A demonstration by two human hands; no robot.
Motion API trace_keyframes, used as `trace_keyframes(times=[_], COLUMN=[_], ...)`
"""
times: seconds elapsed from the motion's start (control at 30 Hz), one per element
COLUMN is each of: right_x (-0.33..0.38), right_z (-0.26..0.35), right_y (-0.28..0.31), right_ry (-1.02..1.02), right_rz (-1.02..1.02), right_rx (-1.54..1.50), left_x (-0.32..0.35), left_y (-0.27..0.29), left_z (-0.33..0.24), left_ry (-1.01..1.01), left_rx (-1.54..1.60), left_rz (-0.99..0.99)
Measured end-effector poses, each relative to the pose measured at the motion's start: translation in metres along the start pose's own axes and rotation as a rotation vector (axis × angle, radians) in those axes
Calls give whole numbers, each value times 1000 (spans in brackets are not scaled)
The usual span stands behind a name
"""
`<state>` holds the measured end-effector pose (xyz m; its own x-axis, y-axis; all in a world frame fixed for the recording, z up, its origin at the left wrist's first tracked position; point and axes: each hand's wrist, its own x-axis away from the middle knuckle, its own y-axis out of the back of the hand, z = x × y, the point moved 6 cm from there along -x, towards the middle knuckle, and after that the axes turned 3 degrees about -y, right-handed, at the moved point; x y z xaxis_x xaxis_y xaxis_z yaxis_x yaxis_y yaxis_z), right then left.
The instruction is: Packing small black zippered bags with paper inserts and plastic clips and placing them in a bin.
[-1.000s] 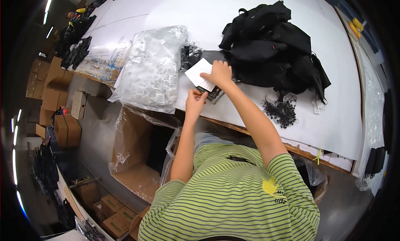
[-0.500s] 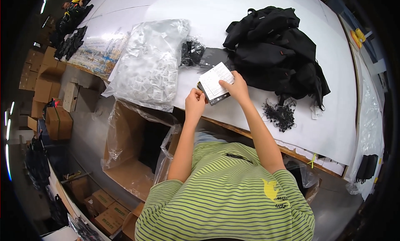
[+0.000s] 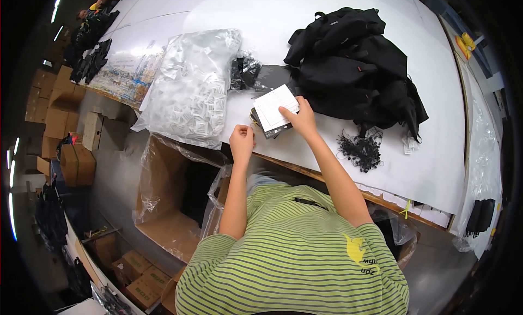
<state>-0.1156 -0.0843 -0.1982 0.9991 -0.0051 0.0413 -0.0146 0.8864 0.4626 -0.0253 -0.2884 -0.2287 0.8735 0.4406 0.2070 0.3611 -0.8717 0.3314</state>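
Observation:
My right hand (image 3: 300, 117) grips a stack of cards (image 3: 275, 106), thumb on top. The upper card is white with fine print; dark card edges show beneath it. From the stack's left side sticks a small yellow loop (image 3: 253, 117). My left hand (image 3: 242, 143) is just left of the stack, apart from it, with its fingertips pinched together; what they hold, if anything, is too small to make out. Behind the stack lie dark grey cards (image 3: 271, 77) on the white table (image 3: 321, 151).
A large clear bag of small labelled packets (image 3: 190, 91) lies left. Black bags (image 3: 340, 67) are piled right, with a bunch of black cords (image 3: 360, 151) before them. Crumpled dark plastic (image 3: 244, 72) sits between. An open, plastic-lined carton (image 3: 163, 200) stands below the table edge.
My left hand has drawn away from the stack, toward the left and nearer me. The stack in my right hand has shifted slightly left and nearer; its yellow loop now shows.

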Motion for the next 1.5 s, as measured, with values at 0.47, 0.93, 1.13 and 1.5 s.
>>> trace_keyframes(times=[0.47, 0.93, 1.13, 1.5], right_x=[2, 23, 52, 115], right_z=[-4, 21, 18, -55], right_y=[-9, 16, 57, 161], right_ry=[-44, 94, 160, -113], right_rz=[77, 93, 39, -213], right_rx=[7, 99, 76, 230], left_x=[-35, 23, 14, -26], left_y=[29, 29, 1, 6], left_z=[-15, -51, -65, -45], left_ry=[-211, -194, -246, -195], left_rx=[100, -309, -190, -287], left_rz=[-87, -94, -49, -4])
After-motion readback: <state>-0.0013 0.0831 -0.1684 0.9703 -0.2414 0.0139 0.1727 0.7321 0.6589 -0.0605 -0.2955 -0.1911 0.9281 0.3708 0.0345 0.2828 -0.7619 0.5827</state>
